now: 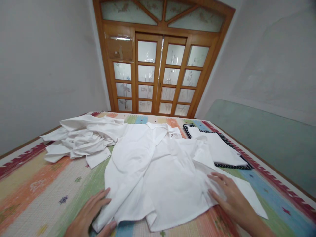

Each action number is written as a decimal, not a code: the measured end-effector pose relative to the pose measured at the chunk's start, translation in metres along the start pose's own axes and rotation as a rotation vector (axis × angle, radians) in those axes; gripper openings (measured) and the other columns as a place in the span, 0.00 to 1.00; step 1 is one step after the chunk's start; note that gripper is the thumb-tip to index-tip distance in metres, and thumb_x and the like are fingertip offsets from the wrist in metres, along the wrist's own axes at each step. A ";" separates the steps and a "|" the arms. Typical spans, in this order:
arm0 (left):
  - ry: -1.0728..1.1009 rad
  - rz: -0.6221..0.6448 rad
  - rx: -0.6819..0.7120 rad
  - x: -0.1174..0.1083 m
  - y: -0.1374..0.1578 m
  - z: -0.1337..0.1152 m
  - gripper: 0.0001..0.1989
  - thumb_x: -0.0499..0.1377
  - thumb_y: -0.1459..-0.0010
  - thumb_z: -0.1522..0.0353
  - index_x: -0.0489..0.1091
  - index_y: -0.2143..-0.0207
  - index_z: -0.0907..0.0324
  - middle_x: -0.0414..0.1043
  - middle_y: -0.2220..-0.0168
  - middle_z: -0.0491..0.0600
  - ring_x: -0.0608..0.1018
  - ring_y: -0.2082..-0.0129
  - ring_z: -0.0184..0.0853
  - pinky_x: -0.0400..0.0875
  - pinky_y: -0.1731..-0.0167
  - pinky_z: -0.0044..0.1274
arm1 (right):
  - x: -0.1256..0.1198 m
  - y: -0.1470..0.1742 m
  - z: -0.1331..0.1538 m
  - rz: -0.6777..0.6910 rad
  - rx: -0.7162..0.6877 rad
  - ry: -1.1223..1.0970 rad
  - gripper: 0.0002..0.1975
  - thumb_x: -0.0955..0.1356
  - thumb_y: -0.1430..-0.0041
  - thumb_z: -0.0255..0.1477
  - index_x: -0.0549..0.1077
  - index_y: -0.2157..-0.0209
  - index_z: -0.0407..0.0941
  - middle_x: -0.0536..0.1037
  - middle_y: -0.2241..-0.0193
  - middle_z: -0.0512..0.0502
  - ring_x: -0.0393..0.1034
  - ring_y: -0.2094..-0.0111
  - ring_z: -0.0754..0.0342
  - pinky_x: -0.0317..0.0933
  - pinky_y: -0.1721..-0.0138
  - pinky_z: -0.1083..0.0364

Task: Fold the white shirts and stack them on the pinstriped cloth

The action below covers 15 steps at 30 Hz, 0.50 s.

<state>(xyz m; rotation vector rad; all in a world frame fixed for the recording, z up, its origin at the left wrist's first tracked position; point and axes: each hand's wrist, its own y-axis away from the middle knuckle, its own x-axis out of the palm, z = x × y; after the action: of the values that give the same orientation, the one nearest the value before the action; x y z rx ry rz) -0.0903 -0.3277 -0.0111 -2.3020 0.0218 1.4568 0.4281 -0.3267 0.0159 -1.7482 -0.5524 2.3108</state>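
Note:
A white collared shirt (168, 177) lies spread on the table, its collar pointing away from me and its front partly folded over. My left hand (92, 214) is at the near left edge of the shirt, fingers apart, with the hem corner between thumb and fingers. On the opposite side, my right hand (227, 191) touches the shirt's right edge with fingers stretched out. A white sleeve (251, 197) extends beyond that hand. Part of the fabric near the right fingers is blurred.
At the far left is a loose heap of white garments (84, 138). A neatly folded white garment (219, 148) rests on a black patterned board or cloth (234, 167) at right. A striped, colourful tablecloth (59, 187) covers the table. Wooden glazed doors (158, 75) stand behind.

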 end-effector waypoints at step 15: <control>0.580 -0.665 -0.641 -0.085 -0.061 -0.020 0.25 0.65 0.55 0.57 0.69 0.56 0.60 0.76 0.62 0.47 0.76 0.72 0.30 0.72 0.75 0.18 | -0.018 -0.009 -0.027 -0.014 0.386 0.024 0.20 0.63 0.49 0.48 0.74 0.67 0.47 0.79 0.72 0.45 0.72 0.74 0.48 0.63 0.68 0.51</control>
<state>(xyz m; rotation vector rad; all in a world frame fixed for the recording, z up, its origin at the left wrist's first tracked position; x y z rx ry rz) -0.0972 -0.2961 0.0901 -2.7289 -1.0626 0.4644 0.4586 -0.3200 0.0296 -1.5765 -0.1007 2.2000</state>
